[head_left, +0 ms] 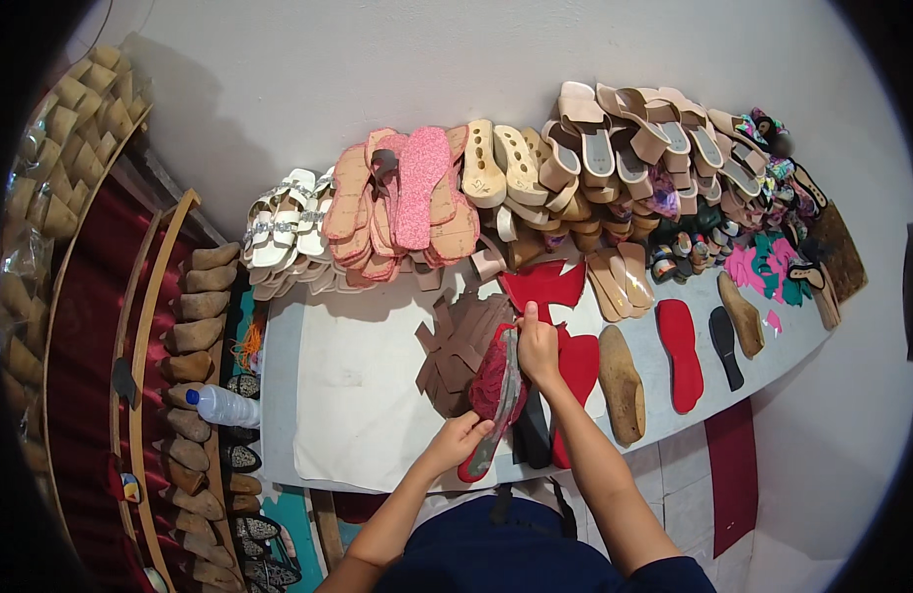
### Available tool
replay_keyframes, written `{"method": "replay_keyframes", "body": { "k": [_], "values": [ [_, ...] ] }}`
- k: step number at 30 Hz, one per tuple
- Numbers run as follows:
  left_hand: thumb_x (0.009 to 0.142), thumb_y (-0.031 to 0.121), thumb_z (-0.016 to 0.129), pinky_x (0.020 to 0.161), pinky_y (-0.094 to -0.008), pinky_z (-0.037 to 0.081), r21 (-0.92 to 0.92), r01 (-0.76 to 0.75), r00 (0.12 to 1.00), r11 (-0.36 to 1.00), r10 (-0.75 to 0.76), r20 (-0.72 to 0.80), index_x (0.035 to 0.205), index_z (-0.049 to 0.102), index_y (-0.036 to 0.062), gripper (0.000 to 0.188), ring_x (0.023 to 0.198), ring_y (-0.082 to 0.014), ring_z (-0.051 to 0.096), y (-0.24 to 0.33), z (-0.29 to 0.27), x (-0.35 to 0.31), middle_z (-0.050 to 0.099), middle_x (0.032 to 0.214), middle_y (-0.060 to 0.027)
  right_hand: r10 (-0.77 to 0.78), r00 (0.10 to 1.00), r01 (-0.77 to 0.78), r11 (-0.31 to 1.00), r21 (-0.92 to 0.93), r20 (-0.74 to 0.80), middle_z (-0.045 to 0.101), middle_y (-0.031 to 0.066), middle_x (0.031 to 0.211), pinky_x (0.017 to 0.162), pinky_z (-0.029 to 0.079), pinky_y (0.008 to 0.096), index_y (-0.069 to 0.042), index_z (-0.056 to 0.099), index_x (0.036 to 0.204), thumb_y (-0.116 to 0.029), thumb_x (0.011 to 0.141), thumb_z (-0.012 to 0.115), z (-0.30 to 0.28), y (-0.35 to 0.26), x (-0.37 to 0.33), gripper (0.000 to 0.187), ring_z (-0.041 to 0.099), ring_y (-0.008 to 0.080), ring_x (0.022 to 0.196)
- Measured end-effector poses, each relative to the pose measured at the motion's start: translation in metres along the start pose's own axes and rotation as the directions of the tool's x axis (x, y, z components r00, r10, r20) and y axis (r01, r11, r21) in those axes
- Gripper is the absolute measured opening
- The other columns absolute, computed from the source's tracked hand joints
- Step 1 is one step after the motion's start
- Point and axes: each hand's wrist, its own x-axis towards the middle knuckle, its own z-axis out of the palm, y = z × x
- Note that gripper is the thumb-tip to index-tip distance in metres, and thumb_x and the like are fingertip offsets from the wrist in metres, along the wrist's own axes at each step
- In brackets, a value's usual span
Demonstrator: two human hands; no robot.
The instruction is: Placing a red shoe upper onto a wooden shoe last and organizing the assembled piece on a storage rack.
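Both my hands grip a red shoe in the making, with a crinkled red upper [488, 385] and a grey-smeared sole edge, above the front of the table. My left hand [460, 441] is closed round its lower end. At the upper end, my right hand [538, 348] pinches it between thumb and fingers. The shoe is tilted on its side, partly covering a pile of brown strips [455, 351]. Red cut pieces [543, 285] lie just beyond it. Beside my right forearm are another red piece [578, 376] and a black sole piece [534, 435].
To the right lie a wooden shoe last [622, 385], a red insole [680, 356] and a black insole [725, 348]. Sandals [600, 138] and pink insoles [423, 188] are heaped along the wall. On the left, a rack holds several lasts [196, 336] near a plastic bottle [226, 406].
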Motion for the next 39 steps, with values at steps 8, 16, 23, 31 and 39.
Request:
{"method": "replay_keyframes", "body": {
  "k": [8, 16, 23, 31, 39],
  "values": [
    [0.089, 0.026, 0.045, 0.055, -0.0218, 0.035, -0.235, -0.031, 0.991, 0.971, -0.001, -0.136, 0.077, 0.044, 0.0026, 0.027, 0.063, -0.0046, 0.038, -0.022, 0.003, 0.004, 0.042, 0.066, 0.0025, 0.259, 0.843, -0.532, 0.266, 0.804, 0.471, 0.062, 0.0142, 0.086, 0.071, 0.045, 0.0306, 0.002, 0.054, 0.099, -0.059, 0.084, 0.011, -0.017, 0.000, 0.015, 0.076, 0.058, 0.0190, 0.076],
    [0.089, 0.027, 0.042, 0.057, -0.0314, 0.042, 0.244, 0.006, 0.994, 0.970, 0.020, -0.104, 0.086, 0.046, 0.0017, 0.026, 0.063, -0.0192, 0.055, 0.014, 0.009, -0.006, 0.055, 0.067, -0.0117, -0.407, 0.860, 0.429, 0.903, 0.003, -0.309, 0.055, 0.0096, 0.072, 0.073, 0.037, 0.0331, 0.000, 0.056, 0.085, -0.029, 0.092, 0.022, -0.014, -0.057, 0.000, 0.046, 0.052, 0.0234, 0.069],
    [0.084, 0.023, 0.048, 0.046, -0.0418, 0.042, 0.650, -0.203, 0.947, 0.733, 0.315, -0.059, 0.075, 0.045, -0.0006, 0.026, 0.051, -0.0370, 0.053, 0.026, 0.016, -0.011, 0.052, 0.056, -0.0208, -0.765, 0.633, 0.685, 0.625, -0.375, -0.120, 0.053, 0.0064, 0.072, 0.081, 0.032, 0.0391, -0.007, 0.057, 0.082, -0.030, 0.081, 0.041, -0.011, -0.067, -0.016, 0.028, 0.051, 0.0218, 0.073],
    [0.085, 0.026, 0.046, 0.052, -0.0426, 0.042, 0.518, -0.169, 0.980, 0.838, 0.200, -0.003, 0.078, 0.046, 0.0002, 0.027, 0.059, -0.0376, 0.054, 0.006, 0.008, -0.006, 0.052, 0.062, -0.0231, 0.270, 0.899, -0.421, 0.747, 0.514, 0.344, 0.059, 0.0039, 0.066, 0.066, 0.039, 0.0298, -0.005, 0.057, 0.085, -0.047, 0.089, 0.020, 0.000, -0.007, 0.030, 0.056, 0.055, 0.0151, 0.066],
    [0.090, 0.023, 0.038, 0.074, -0.0296, 0.042, -0.235, 0.087, 0.994, 0.968, -0.099, -0.038, 0.093, 0.047, 0.0011, 0.024, 0.089, -0.0195, 0.056, -0.037, 0.008, -0.005, 0.056, 0.098, -0.0111, 0.282, 0.923, -0.384, 0.635, 0.670, 0.262, 0.057, 0.0020, 0.067, 0.063, 0.039, 0.0218, -0.003, 0.057, 0.088, -0.046, 0.090, 0.021, -0.022, 0.007, 0.027, 0.056, 0.052, 0.0095, 0.063]
  ]
}}
